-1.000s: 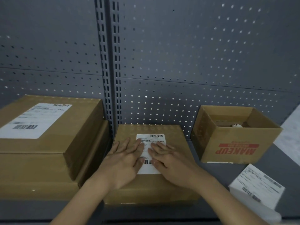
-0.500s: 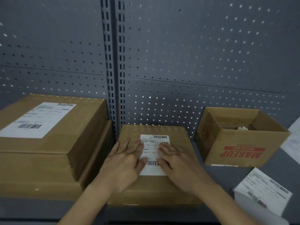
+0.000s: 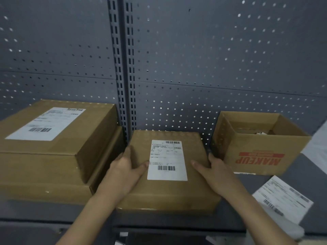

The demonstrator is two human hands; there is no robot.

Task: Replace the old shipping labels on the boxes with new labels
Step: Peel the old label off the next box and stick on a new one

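A flat brown cardboard box [image 3: 168, 191] lies on the grey shelf in front of me. A white shipping label [image 3: 167, 160] with barcodes is stuck flat on its top. My left hand [image 3: 125, 167] grips the box's left edge, thumb on top and fingers over the side. My right hand [image 3: 212, 168] grips the right edge the same way. Neither hand touches the label.
Two stacked brown boxes [image 3: 85, 144] stand at the left, the upper one bearing a large label [image 3: 46, 123]. An open "MAKEUP" box [image 3: 256, 156] stands at the right. A stack of loose labels [image 3: 283, 200] lies at the front right. A perforated grey back panel [image 3: 194, 68] closes the shelf.
Both hands slid off the label outward to the box's left and right edges and now grip them. The label is fully uncovered.
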